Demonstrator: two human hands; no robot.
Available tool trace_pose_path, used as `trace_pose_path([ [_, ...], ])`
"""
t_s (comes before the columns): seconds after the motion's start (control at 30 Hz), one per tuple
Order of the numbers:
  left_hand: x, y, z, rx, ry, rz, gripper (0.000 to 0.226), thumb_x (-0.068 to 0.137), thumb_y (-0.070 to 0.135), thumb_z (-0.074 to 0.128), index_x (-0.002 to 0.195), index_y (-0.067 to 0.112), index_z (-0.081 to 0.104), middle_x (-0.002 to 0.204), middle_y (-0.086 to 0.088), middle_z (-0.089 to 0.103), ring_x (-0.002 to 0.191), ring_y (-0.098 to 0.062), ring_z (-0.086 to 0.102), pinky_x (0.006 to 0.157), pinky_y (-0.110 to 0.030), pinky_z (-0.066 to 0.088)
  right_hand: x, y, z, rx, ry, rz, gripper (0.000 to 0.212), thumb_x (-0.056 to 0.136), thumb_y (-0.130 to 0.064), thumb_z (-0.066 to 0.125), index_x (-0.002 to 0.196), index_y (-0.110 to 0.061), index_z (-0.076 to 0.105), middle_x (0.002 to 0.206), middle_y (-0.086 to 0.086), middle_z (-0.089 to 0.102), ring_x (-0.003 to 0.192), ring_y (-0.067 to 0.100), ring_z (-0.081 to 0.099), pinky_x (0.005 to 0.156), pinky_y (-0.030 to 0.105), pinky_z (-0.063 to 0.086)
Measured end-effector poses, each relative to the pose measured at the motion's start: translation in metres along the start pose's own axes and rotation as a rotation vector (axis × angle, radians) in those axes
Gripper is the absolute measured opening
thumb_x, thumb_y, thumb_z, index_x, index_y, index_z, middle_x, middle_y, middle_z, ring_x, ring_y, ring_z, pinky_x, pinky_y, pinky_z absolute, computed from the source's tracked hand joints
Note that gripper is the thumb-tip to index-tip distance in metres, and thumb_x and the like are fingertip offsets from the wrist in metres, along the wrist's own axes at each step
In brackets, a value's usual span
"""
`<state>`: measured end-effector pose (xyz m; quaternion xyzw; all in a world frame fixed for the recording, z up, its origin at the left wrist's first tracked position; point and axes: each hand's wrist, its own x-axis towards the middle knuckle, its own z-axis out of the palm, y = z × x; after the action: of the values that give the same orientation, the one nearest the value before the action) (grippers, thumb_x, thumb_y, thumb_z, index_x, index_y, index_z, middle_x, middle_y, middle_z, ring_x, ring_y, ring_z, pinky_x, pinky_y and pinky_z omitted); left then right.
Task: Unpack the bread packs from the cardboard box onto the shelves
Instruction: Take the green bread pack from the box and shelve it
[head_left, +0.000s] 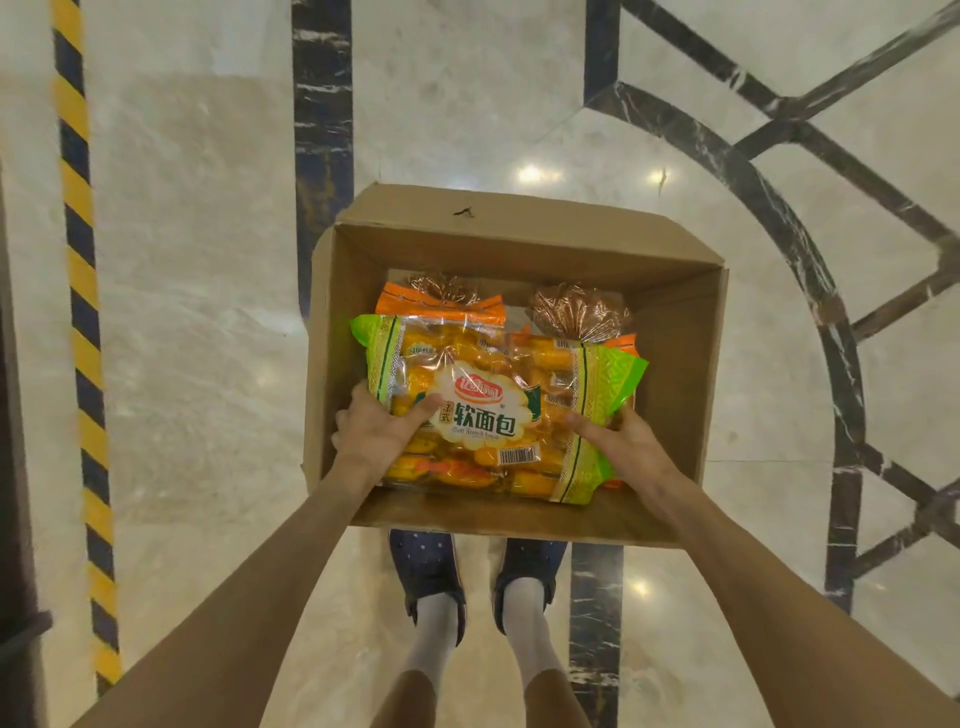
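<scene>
Both bare arms reach down into an open cardboard box (519, 249) that stands on a pale marble floor (197, 260), just ahead of the person's dark shoes (426, 571). The left hand (371, 434) grips the left edge of a green-ended bread pack (493, 410): its thumb lies on top of the clear wrapper, pointing toward the printed label, while the other fingers (340, 418) curl down around the pack's edge and out of sight beneath it. The right hand (626, 441) takes the opposite edge the same way, thumb stretched flat across the top and the remaining fingers tucked under the green end, so their exact spread cannot be told. Between the two thumbs sits the white label with red and green lettering. Beyond the fingertips, further into the box, lie an orange-ended pack (441, 306) and a brown-wrapped pack (576, 312), partly covered by the held one. Far left of the left fingers a yellow-and-black striped strip (83, 322) runs along the floor.
</scene>
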<state>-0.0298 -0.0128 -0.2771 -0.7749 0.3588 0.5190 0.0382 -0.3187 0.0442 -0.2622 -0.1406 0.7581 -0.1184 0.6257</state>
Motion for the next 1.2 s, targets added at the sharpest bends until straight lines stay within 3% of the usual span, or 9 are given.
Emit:
trace_pose_path([
  [0.13,-0.007,0.007,-0.007,-0.057,-0.051,0.025,0.089,0.071,0.07,0.078,0.138,0.022,0.046,0.134,-0.004,0.06,0.124,-0.026,0.061,0.103,-0.045,0.053,-0.009,-0.004,-0.009,0.002,-0.018,-0.005,0.07,0.071,-0.063,0.081,0.132,-0.032,0.062,0.128,-0.003,0.071,0.117,0.021,0.069,0.104,0.049,0.054],
  [0.27,-0.025,0.015,-0.021,-0.025,-0.041,0.075,0.078,0.082,0.056,0.078,0.141,0.02,0.041,0.13,0.0,0.058,0.116,-0.021,0.06,0.097,-0.04,0.051,-0.024,-0.013,-0.016,0.016,-0.001,-0.045,0.034,0.089,-0.043,0.075,0.12,-0.04,0.062,0.123,-0.006,0.071,0.111,0.016,0.07,0.098,0.041,0.057],
  [0.43,-0.051,0.027,-0.04,-0.092,-0.077,0.099,0.086,0.075,0.057,0.082,0.138,0.024,0.033,0.125,0.006,0.056,0.119,-0.023,0.063,0.103,-0.05,0.054,-0.051,-0.031,-0.026,0.007,-0.022,-0.099,0.053,0.085,-0.051,0.073,0.133,-0.042,0.052,0.12,-0.015,0.069,0.104,0.008,0.07,0.08,0.028,0.057],
  [0.6,-0.08,0.048,-0.067,-0.206,-0.085,0.123,0.087,0.063,0.06,0.08,0.13,0.034,0.032,0.127,0.004,0.059,0.112,-0.02,0.065,0.1,-0.047,0.056,-0.088,-0.055,-0.039,-0.057,-0.048,-0.144,0.084,0.073,-0.069,0.076,0.143,-0.041,0.039,0.129,-0.01,0.067,0.113,0.019,0.07,0.101,0.051,0.056],
  [0.7,-0.101,0.056,-0.086,-0.241,-0.106,0.136,0.088,0.073,0.054,0.08,0.142,0.027,0.031,0.123,0.005,0.059,0.1,-0.01,0.065,0.08,-0.03,0.058,-0.109,-0.068,-0.044,-0.064,-0.034,-0.163,0.093,0.063,-0.076,0.078,0.143,-0.044,0.042,0.129,-0.011,0.069,0.111,0.018,0.073,0.099,0.053,0.057],
  [0.8,-0.128,0.062,-0.111,-0.29,-0.122,0.144,0.079,0.075,0.058,0.076,0.139,0.028,0.04,0.118,0.01,0.063,0.095,-0.006,0.068,0.073,-0.023,0.055,-0.134,-0.089,-0.046,-0.072,-0.032,-0.201,0.084,0.061,-0.08,0.076,0.134,-0.045,0.054,0.123,-0.012,0.074,0.107,0.017,0.074,0.099,0.051,0.057],
  [0.97,-0.187,0.061,-0.163,-0.376,-0.169,0.186,0.064,0.076,0.073,0.073,0.129,0.041,0.059,0.114,0.01,0.077,0.096,-0.005,0.077,0.087,-0.033,0.062,-0.188,-0.138,-0.046,-0.141,-0.094,-0.249,0.076,0.056,-0.081,0.077,0.121,-0.044,0.062,0.11,-0.017,0.077,0.101,0.011,0.076,0.103,0.049,0.055],
  [1.1,-0.245,0.065,-0.206,-0.496,-0.081,0.205,0.039,0.084,0.048,0.069,0.121,0.042,0.059,0.106,0.013,0.079,0.091,-0.002,0.077,0.065,-0.015,0.059,-0.244,-0.188,-0.036,-0.221,-0.159,-0.362,0.035,0.091,-0.043,0.073,0.123,-0.035,0.061,0.109,-0.03,0.06,0.082,-0.016,0.067,0.08,0.01,0.052],
  [1.2,-0.296,0.064,-0.237,-0.585,0.002,0.211,0.047,0.083,0.049,0.071,0.128,0.04,0.058,0.11,0.013,0.079,0.098,-0.01,0.078,0.08,-0.026,0.061,-0.283,-0.226,-0.025,-0.33,-0.223,-0.419,0.048,0.083,-0.054,0.072,0.126,-0.036,0.061,0.118,-0.014,0.073,0.091,-0.002,0.074,0.084,0.024,0.056],
])
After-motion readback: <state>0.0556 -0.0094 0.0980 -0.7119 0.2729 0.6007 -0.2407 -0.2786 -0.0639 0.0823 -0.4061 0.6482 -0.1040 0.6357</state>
